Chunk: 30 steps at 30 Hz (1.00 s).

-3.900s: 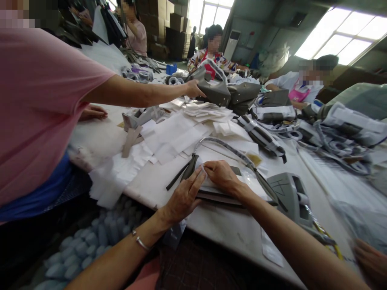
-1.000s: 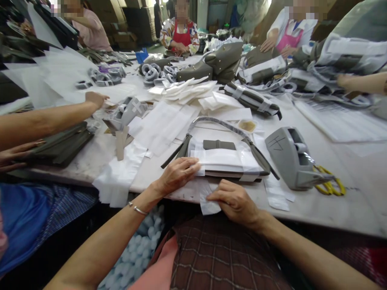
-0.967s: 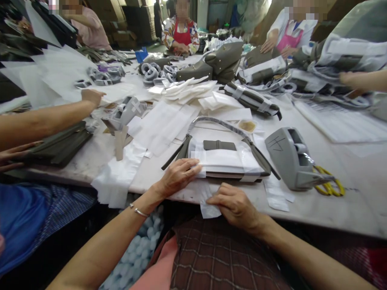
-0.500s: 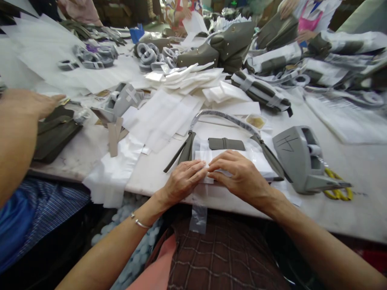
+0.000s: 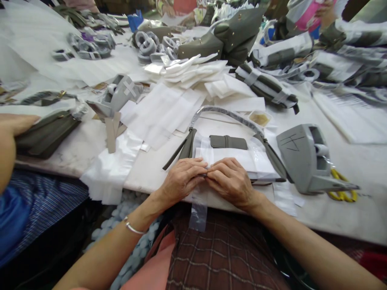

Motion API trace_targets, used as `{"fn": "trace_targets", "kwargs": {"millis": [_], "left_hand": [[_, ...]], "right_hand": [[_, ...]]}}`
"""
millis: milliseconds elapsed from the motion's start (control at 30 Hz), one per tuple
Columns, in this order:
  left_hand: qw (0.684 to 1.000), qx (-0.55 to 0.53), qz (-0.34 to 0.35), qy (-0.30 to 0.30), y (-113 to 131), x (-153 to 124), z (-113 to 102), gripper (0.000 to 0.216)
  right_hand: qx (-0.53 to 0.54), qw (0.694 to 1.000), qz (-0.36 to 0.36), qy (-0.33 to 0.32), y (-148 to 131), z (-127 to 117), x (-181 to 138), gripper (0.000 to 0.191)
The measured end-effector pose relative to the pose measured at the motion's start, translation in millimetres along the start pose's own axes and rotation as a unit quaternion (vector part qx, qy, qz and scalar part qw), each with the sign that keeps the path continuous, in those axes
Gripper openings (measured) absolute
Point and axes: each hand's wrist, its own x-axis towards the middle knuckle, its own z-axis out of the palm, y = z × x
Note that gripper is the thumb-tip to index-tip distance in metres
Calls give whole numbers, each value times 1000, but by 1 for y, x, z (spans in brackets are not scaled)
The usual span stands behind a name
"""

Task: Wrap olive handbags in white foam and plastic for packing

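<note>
A dark olive handbag lies before me on the table, partly wrapped in a white sheet and clear film. Its film-covered handle arches away from me. At the bag's near edge, my left hand has its fingers closed on the wrapped edge. Right beside it, my right hand grips the same edge with bent fingers, and the fingertips of both hands nearly meet. A clear plastic strip hangs from under the hands over the table edge. What lies beneath the fingertips is hidden.
A grey tape dispenser stands at right beside yellow-handled scissors; another dispenser is at left. White sheets and wrapped bags lie beyond. A co-worker's arm rests near a dark bag at far left.
My right hand has lowered and its fingers have closed on the bag's near edge. My left hand stays nearly in place. The co-worker's hand at left has drawn back and down.
</note>
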Motion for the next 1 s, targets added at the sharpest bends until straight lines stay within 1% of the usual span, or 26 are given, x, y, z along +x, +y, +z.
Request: {"fn": "trace_targets", "kwargs": {"millis": [33, 100, 233, 267, 333, 400, 433, 467, 500, 533, 600, 633, 700, 800, 900, 1000], "left_hand": [[999, 21, 10, 23, 0, 0, 4, 16], [996, 60, 31, 50, -1, -2, 12, 16], [991, 103, 51, 64, 1, -4, 17, 17], [991, 106, 51, 62, 1, -5, 17, 16], [991, 111, 51, 60, 2, -5, 17, 15], [989, 119, 55, 62, 2, -6, 17, 16], [988, 126, 58, 62, 2, -6, 17, 16], [987, 133, 60, 62, 3, -6, 17, 17], [986, 142, 62, 61, 3, -6, 17, 18], [985, 149, 64, 60, 3, -6, 18, 19], [984, 156, 66, 57, 3, -6, 18, 20], [984, 156, 67, 57, 3, -6, 18, 21], [984, 155, 71, 59, 1, -6, 19, 20], [982, 156, 79, 65, -1, -7, 20, 19], [982, 156, 81, 66, 0, -8, 19, 18], [983, 151, 83, 54, 3, -9, 18, 19]], "right_hand": [[-3, 1000, -1, 3, 0, 1, 0, 10], [1, 1000, 1, 8, -2, -2, 0, 9], [48, 999, -1, 9, -20, -15, -8, 10], [63, 998, -10, -4, -26, -18, -14, 10], [80, 994, -33, -69, -36, -19, -28, 14], [65, 987, -42, -142, -44, -12, -43, 27], [51, 984, -40, -163, -46, -6, -49, 34], [41, 984, -38, -168, -47, 1, -52, 38], [40, 987, -36, -154, -47, 9, -54, 38], [49, 990, -37, -127, -47, 16, -53, 34], [100, 992, -36, -68, -45, 27, -47, 23], [137, 989, -26, -39, -44, 30, -43, 21], [208, 978, 29, 3, -41, 29, -36, 20], [270, 953, 132, 25, -39, 14, -32, 14], [310, 935, 171, 20, -42, 0, -34, 10], [345, 915, 205, 24, -49, -2, -38, 13]]}}
